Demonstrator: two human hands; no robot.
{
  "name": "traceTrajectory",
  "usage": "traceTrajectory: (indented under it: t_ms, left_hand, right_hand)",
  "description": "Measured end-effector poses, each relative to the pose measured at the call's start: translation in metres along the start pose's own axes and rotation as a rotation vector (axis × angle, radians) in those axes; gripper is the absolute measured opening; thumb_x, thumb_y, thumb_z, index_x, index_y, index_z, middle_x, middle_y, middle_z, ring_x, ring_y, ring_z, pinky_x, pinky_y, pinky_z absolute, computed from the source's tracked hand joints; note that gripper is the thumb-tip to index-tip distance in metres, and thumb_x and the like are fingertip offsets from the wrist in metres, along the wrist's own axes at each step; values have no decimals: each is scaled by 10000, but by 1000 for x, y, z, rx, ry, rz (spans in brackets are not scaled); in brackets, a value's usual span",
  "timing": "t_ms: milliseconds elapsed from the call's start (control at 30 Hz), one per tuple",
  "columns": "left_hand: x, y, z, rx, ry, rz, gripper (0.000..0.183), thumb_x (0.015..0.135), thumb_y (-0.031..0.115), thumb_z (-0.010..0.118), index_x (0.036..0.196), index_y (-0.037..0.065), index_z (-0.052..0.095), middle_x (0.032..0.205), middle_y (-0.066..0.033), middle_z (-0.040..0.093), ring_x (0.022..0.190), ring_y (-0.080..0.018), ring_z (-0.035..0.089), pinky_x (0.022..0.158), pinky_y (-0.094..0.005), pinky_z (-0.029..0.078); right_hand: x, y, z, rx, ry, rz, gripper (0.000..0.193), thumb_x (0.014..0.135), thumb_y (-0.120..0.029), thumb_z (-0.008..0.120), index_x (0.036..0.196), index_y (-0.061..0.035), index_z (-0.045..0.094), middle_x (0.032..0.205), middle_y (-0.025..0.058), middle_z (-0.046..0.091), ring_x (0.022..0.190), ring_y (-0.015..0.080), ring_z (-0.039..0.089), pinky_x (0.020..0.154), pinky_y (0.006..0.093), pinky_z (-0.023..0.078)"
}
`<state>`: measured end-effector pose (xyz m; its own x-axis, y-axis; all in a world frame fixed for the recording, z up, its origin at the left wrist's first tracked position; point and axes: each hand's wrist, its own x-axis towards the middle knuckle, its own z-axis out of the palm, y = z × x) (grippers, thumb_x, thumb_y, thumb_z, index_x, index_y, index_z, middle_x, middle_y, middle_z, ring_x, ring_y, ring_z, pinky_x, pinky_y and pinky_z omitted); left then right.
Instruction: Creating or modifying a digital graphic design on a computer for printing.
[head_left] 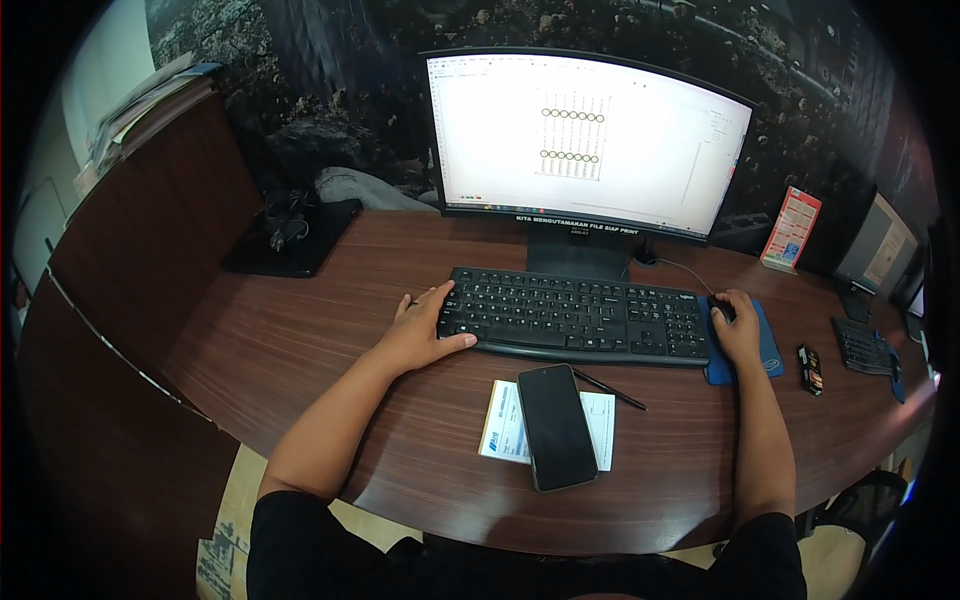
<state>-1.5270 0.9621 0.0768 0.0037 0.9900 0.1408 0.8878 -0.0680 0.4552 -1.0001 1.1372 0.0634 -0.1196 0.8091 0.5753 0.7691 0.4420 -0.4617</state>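
My left hand (422,326) rests at the left end of a black keyboard (570,318). Its fingers are spread, with the thumb near the bottom row, and it grips nothing. At the other end of the keyboard, my right hand (738,322) curves over a dark computer mouse (721,308), most of which the fingers cover. Under the mouse lies a blue mouse pad (768,352). Behind the keyboard stands a curved monitor (660,130). Its bright white screen shows a drawing with two rows of small ring shapes joined by vertical lines.
Between my forearms a dark phone (558,430) lies on a paper pad (500,425), beside a black pen (612,390). Right of the mouse pad is a small black packet (811,370). Farther right stand a red desk calendar (793,228) and a second keyboard (862,346). A wooden partition (150,210) borders the left.
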Motion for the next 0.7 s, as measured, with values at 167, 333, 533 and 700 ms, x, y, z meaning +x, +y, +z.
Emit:
traceTrajectory:
  t_ms: [167, 333, 533, 700]
  left_hand:
    - [-1, 0, -1, 6, -7, -8, 1048, 830, 545, 766, 1578, 34, 240, 1561, -268, 386, 1477, -389, 343, 1231, -573, 96]
    - [0, 1, -2, 2, -12, -4, 1043, 834, 547, 762, 1578, 34, 242, 1555, -269, 394, 1473, -392, 348, 1228, -581, 96]
    - [-1, 0, -1, 12, -7, -15, 1041, 834, 550, 760, 1576, 32, 248, 1554, -271, 396, 1471, -396, 350, 1228, -576, 97]
    - [-1, -1, 0, -2, 0, -5, 1045, 826, 586, 746, 1566, 23, 269, 1539, -295, 399, 1475, -408, 337, 1226, -581, 109]
  right_hand:
    - [1, 3, 1, 15, -3, -16, 257, 816, -63, 717, 1069, -24, 696, 1238, 186, 636, 1204, 360, 603, 1020, 408, 478]
    - [0, 1, 1, 16, 5, -19, 257, 814, -65, 722, 1066, -21, 698, 1230, 189, 638, 1202, 357, 604, 1022, 405, 477]
    - [1, -2, 1, 12, 7, 1, 264, 816, -67, 725, 1074, -16, 699, 1240, 193, 636, 1199, 366, 604, 1025, 405, 475]
    - [1, 0, -1, 25, -16, -7, 271, 813, -67, 728, 1077, -17, 701, 1240, 192, 640, 1194, 369, 608, 1021, 405, 476]
